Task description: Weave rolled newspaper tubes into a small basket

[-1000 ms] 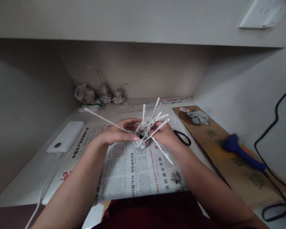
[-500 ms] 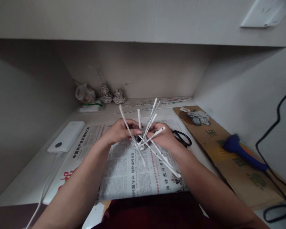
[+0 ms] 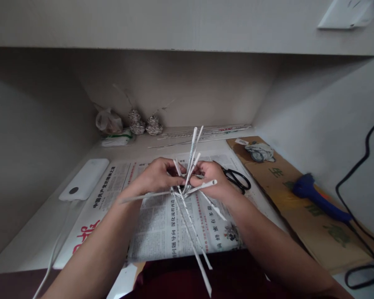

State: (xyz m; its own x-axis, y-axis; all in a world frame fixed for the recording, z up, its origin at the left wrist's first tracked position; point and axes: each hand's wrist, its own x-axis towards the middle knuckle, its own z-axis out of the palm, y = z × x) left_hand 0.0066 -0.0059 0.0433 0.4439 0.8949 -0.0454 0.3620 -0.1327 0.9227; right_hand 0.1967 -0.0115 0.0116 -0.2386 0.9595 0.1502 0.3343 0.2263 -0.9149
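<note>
Between my hands is a small woven piece of rolled newspaper tubes (image 3: 186, 192), its white tubes fanning out up, left and toward me. My left hand (image 3: 162, 174) is closed at its left side, thumb and fingers pinching near the centre. From the right, my right hand (image 3: 210, 176) pinches the tubes close to the same spot. The woven base is mostly covered by fingers and tubes. Beneath lies a spread newspaper (image 3: 156, 232). Black-handled scissors (image 3: 238, 179) rest just beyond my right hand, partly hidden by it.
Two woven gourd shapes (image 3: 154, 126) stand at the back beside a plastic bag (image 3: 109, 121). Loose paper tubes (image 3: 202, 133) lie along the back wall. A white power bank (image 3: 84, 179) is at left. On cardboard (image 3: 280, 176) at right sits a blue glue gun (image 3: 321, 198).
The woven piece has turned in my hands: a tube that pointed up at left now points left, and two long tubes swing toward me. Both hands stay closed on it.
</note>
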